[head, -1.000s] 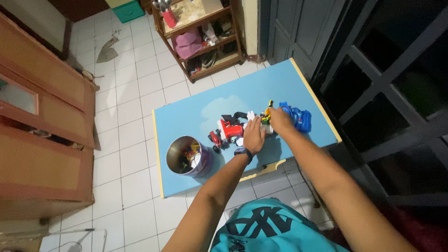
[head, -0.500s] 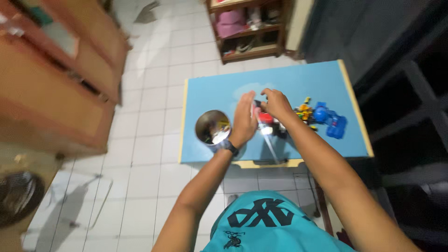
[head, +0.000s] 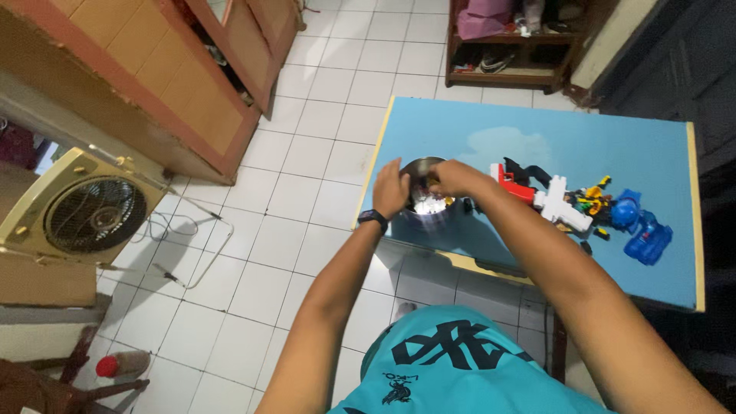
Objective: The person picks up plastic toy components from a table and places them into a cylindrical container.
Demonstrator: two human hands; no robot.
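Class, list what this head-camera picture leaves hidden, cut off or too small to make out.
1. Inside of the metal tin, head view: mostly covered by the left hand and right hand.
2. What either hand grips: fingers hide it.
3. Toy pile: pieces too small to identify.
4. Shelf: cut off by the top edge.

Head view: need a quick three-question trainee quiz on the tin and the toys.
1. True or false: both hands are at the tin.
2. Which colour is the toy nearest the right edge of the table? A red, B blue, C green.
3. What stands on the floor to the left of the table?

Key
1. True: the left hand is at its rim, the right hand over its mouth.
2. B, the blue toy.
3. A box fan.
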